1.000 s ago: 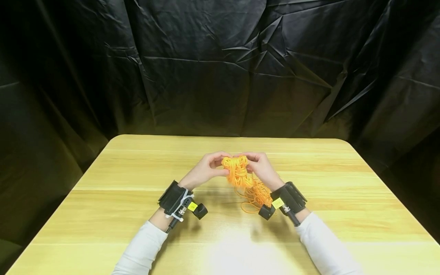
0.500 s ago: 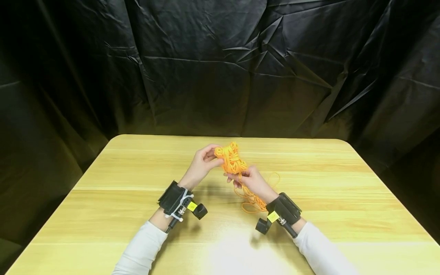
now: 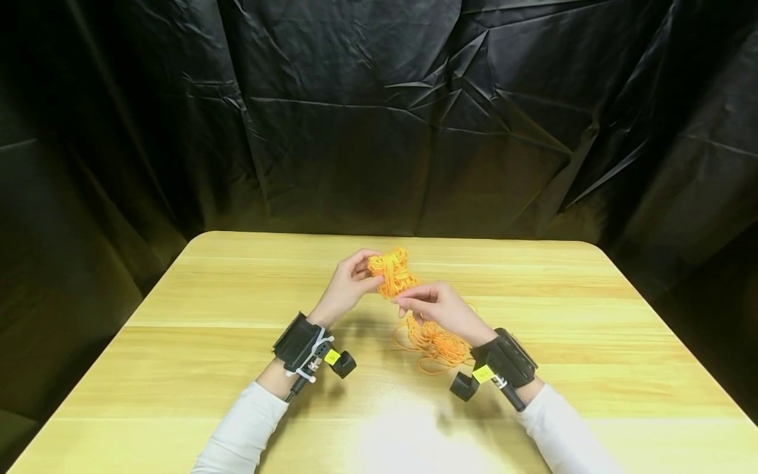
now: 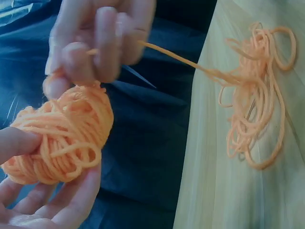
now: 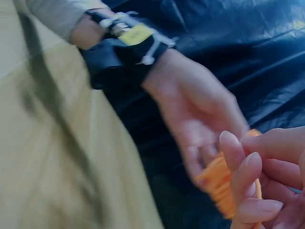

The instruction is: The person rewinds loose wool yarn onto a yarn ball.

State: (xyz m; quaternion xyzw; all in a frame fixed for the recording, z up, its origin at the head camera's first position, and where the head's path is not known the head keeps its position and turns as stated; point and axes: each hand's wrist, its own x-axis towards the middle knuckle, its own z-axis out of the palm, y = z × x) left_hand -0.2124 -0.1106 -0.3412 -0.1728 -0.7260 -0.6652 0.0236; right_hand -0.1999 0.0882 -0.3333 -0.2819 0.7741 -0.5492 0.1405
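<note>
The left hand (image 3: 349, 284) grips the yarn bundle (image 3: 392, 271) above the table (image 3: 207, 368), long axis apparently far-left to near-right. The right hand (image 3: 443, 307), at the near-right end, pinches the strand (image 4: 169, 53) from the loose pile (image 3: 441, 345).

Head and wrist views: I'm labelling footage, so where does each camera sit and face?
Head: worn there, facing forward and down at the table; left hand, right hand and sleeves show.
Left wrist: worn there, facing the orange bundle in the left hand; right hand shows too.
Right wrist: worn there, facing the right hand, left hand beyond.
Head and left wrist share the loose cord.
</note>
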